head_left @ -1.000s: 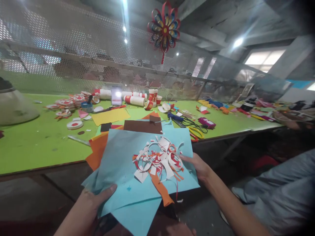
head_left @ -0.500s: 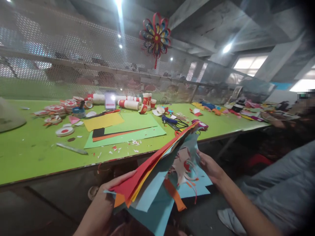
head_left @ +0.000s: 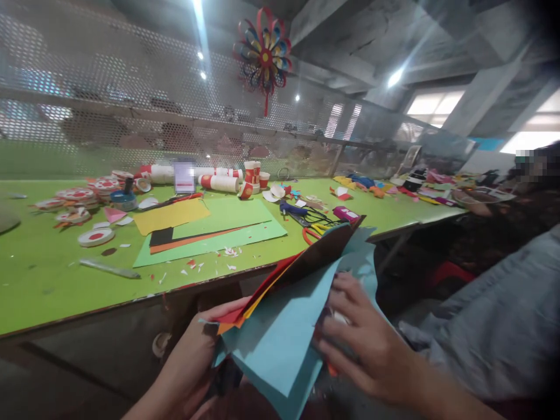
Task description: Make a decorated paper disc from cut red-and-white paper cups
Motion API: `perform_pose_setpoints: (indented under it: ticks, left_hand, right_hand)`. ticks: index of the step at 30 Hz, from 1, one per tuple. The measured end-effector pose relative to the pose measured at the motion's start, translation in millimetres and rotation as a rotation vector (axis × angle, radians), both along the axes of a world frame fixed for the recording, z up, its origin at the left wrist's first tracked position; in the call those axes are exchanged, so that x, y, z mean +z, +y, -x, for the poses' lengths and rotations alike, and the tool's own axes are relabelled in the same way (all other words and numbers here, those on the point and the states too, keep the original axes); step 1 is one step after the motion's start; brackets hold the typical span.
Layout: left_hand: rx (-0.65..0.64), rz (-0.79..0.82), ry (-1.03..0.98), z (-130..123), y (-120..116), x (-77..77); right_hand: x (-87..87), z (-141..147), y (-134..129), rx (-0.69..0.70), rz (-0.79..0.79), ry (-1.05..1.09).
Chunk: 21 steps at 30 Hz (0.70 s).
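Note:
My left hand (head_left: 210, 344) grips the lower left end of a stack of coloured paper, with red (head_left: 271, 282), yellow, orange and dark sheets and light blue sheets (head_left: 284, 326) nearest me. The stack is held tilted below the table's front edge. My right hand (head_left: 363, 338) is at the right side of the blue sheets, fingers bent and slightly apart, reaching between them. Its fingertips partly hide white and reddish scraps, and whether they pinch anything is unclear. A bit of orange paper (head_left: 332, 370) shows beneath this hand.
On the green table (head_left: 48, 291) lie green sheets (head_left: 258, 233), a yellow sheet (head_left: 170, 216), a marker (head_left: 109, 269), scissors (head_left: 311, 235), paper cups (head_left: 252, 175) and small scraps. A perforated screen stands behind. To the right is a person's grey-blue clothing (head_left: 503, 315).
My right hand has moved left and inward from the papers' right edge, over the scraps. The blue sheet has swung across the front, and the dark sheet shows more. The view has shifted slightly.

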State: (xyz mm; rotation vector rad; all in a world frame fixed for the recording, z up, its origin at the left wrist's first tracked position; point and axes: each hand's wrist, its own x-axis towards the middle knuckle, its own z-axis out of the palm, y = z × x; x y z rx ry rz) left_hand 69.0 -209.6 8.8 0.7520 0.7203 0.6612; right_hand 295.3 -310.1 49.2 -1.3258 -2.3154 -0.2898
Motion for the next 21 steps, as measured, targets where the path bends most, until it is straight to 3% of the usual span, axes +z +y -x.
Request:
perform_pose_setpoints:
  ticks: [3, 8, 10, 16, 18, 21]
  left_hand:
    - [-0.006, 0.023, -0.009, -6.1, -0.4, -2.9]
    - [-0.008, -0.023, 0.085, -2.1, 5.0, -2.2]
    - [-0.004, -0.014, 0.139, 3.5, 8.7, -1.9]
    - [-0.006, 0.036, 0.086, 18.8, 15.1, 1.0]
    - [0.009, 0.05, 0.084, 21.5, 14.5, 7.3]
    - [-0.028, 0.064, 0.075, 23.0, 12.1, 19.0]
  right_hand:
    - [-0.9, 22.4, 22.7, 0.146, 0.146, -0.196]
    - [-24.1, 8.9, 44.1, 0.118, 0.129, -0.317]
    - [-34.3, -7.5, 39.6, 0.057, 0.132, -0.285]
    - [-60.3, -69.7, 8.8, -0.311, 0.32, -0.245]
    - [-59.8, -81.5, -1.2, -0.369, 0.351, -0.253]
    - [-44.5, -68.7, -8.6, -0.352, 0.224, -0.113]
